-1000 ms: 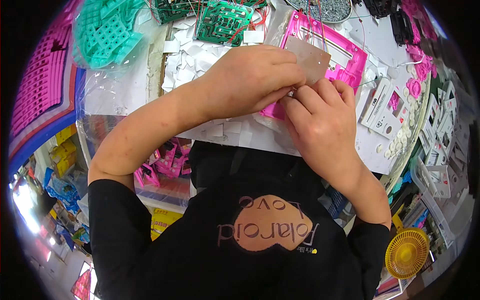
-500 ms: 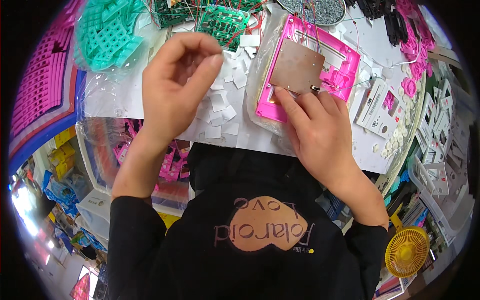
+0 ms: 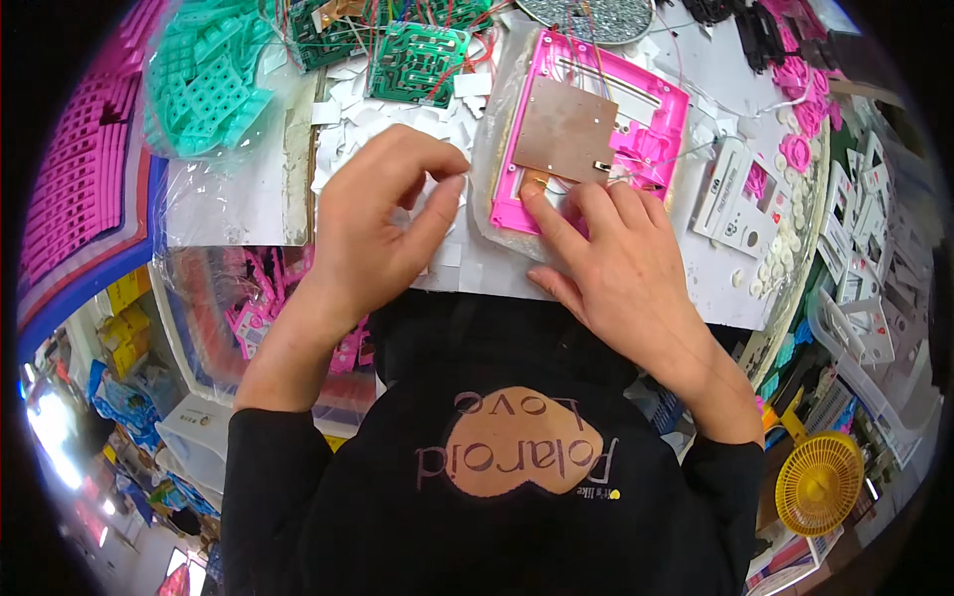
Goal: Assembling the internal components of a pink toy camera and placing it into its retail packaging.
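A pink plastic housing point(image 3: 661, 139) lies tilted on a wrapped, padded piece on the table, with thin wires running from its far side. Inside it sits a flat brown board point(image 3: 566, 129). My right hand point(image 3: 636, 263) reaches over the housing's near edge, fingers stretched and spread. Its index fingertip presses on a small brass-coloured part point(image 3: 537, 181) just below the board, and its thumb hangs off the near side. Left of the housing, my left hand point(image 3: 383, 223) hovers over the paper pieces, thumb and index tips brought together. Whatever they pinch is too small to make out.
White paper squares point(image 3: 348, 109) are strewn beside wired green circuit boards point(image 3: 417, 65). A round tray of screws point(image 3: 596, 15) stands behind. Teal keypads point(image 3: 214, 89) fill a bag at left. White panels point(image 3: 740, 199) and small white discs point(image 3: 770, 268) lie right.
My left hand has come down and nearer to the housing. My right index finger has straightened onto the small brass-coloured part, and the right thumb now shows, spread away from the fingers.
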Tool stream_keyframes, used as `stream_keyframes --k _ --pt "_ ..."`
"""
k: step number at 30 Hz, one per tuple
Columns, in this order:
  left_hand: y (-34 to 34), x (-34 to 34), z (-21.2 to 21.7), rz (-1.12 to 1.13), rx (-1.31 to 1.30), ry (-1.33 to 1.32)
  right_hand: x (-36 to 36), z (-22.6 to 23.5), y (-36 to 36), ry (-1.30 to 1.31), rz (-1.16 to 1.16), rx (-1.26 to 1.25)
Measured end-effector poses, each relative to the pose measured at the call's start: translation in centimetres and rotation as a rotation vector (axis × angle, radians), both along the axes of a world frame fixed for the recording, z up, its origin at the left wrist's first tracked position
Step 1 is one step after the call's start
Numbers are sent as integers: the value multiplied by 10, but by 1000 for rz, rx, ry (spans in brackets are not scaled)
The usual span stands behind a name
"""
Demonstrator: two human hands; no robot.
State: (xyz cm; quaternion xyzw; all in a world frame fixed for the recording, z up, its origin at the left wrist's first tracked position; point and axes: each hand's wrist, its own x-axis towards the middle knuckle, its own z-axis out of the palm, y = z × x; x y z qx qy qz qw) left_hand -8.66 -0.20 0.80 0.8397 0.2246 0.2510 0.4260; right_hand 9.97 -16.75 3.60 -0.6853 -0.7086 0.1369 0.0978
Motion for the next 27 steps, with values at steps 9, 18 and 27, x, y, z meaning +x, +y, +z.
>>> stream_keyframes --k 9,18,27 --pt "-17 57 1 -383 340 38 50 -2 -58 200 -329 323" --pt "-23 80 -4 -362 441 116 66 -18 -27 189 -356 359" --pt "-22 72 -12 -334 343 22 71 -7 -14 -94 -118 429"
